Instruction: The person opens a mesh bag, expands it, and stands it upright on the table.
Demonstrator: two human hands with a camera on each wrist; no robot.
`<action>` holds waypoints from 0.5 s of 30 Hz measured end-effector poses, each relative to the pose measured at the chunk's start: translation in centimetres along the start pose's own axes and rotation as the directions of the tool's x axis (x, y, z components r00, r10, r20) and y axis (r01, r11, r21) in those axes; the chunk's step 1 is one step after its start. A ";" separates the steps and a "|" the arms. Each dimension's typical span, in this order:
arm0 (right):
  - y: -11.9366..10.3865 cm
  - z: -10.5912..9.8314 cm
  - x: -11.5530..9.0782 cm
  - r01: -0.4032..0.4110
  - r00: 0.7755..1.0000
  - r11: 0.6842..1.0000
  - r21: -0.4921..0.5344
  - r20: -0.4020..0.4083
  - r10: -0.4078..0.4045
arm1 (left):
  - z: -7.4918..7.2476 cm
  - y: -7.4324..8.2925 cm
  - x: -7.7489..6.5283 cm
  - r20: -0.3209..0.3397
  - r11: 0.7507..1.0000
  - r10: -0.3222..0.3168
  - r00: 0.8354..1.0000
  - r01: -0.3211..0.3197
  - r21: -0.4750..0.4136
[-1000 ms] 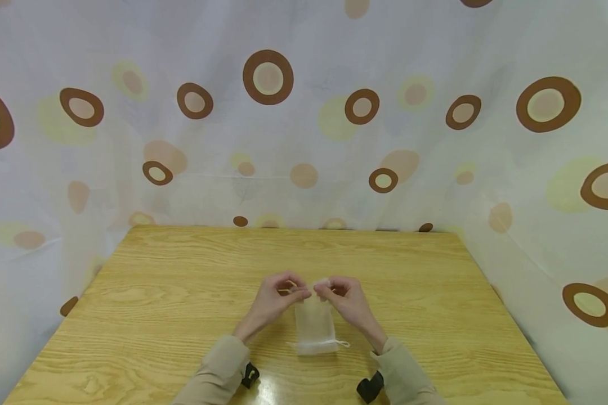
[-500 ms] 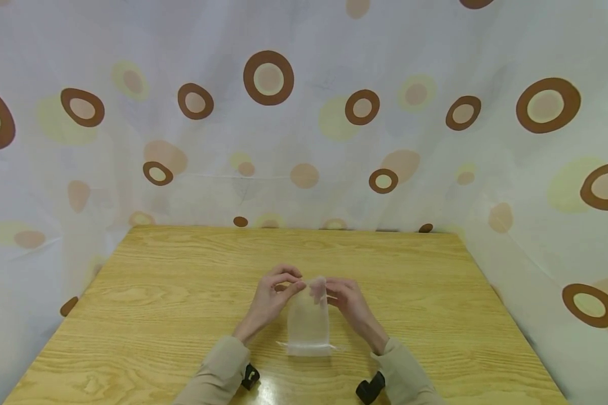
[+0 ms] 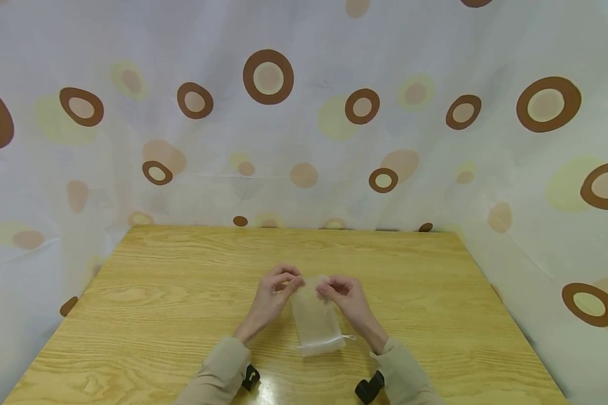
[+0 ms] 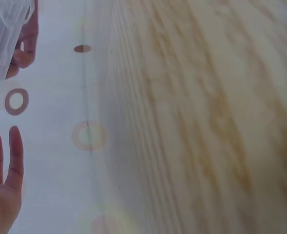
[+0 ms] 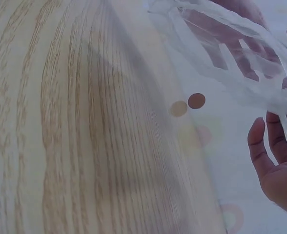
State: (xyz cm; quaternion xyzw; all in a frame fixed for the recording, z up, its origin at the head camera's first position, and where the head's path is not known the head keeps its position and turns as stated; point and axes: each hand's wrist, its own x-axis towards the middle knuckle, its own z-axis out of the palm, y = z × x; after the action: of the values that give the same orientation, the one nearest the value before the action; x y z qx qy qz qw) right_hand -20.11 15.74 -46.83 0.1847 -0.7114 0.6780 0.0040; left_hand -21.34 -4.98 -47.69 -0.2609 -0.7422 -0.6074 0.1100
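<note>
Item: one sheer white drawstring pouch [image 3: 315, 323], thin translucent material, rectangular, flattish, slightly tilted. Location: between my two hands, over the middle of the near part of the counter. A pale cord runs across its near end, a small white cord loop [image 3: 350, 337] standing out on the right. Whether the near end touches the wood, I cannot tell.

Left hand [image 3: 272, 292]: thumb and forefinger pinch the far left corner; the left wrist view shows two other fingers extended.

Right hand [image 3: 351, 297]: thumb and forefinger pinch the far edge near its right corner. In the right wrist view, skin shows through the material.

Step in hand, in my judgement: handling the pouch by its far end. The next move seems to call for a light, even hold with both pinches, as material this thin probably slips or creases easily.

Surface: one yellow-brown wood-grain counter [image 3: 182, 292], with a bright patch of reflected light at the near edge.

Room: white backdrop sheet [image 3: 304, 135] behind and at both sides, printed with brown rings and peach and pale yellow spots; lightly creased.

Worn: beige long sleeves [image 3: 215, 365], one small black device [image 3: 370, 388] by each wrist.
</note>
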 end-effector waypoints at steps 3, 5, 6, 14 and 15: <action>0.0 0.0 0.0 0.004 1.000 1.000 0.004 -0.020 -0.004 | -0.1 0.1 -0.1 0.056 1.000 -0.011 0.998 0.012 -0.020; -0.1 0.0 0.0 0.005 0.999 1.000 0.008 -0.035 -0.005 | -0.1 0.1 -0.2 0.085 0.999 -0.021 0.996 0.024 -0.032; -0.1 0.0 0.0 0.009 0.999 1.000 0.009 -0.041 -0.009 | -0.1 0.0 -0.3 0.093 0.999 -0.023 0.995 0.027 -0.036; 0.2 0.2 0.0 0.047 0.998 0.998 0.033 -0.046 -0.046 | 0.2 -0.2 -0.2 0.067 0.999 0.021 0.998 -0.018 -0.039; 0.2 0.2 -0.1 0.056 0.998 0.998 0.032 -0.043 -0.054 | 0.2 -0.2 -0.2 0.061 0.999 0.028 0.998 -0.025 -0.040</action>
State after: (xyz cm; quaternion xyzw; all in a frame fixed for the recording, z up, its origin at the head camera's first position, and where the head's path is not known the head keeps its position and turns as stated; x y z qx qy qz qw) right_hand -20.07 15.51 -47.10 0.1900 -0.6944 0.6932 0.0345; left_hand -21.21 -4.84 -47.98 -0.2915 -0.7296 -0.6121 0.0900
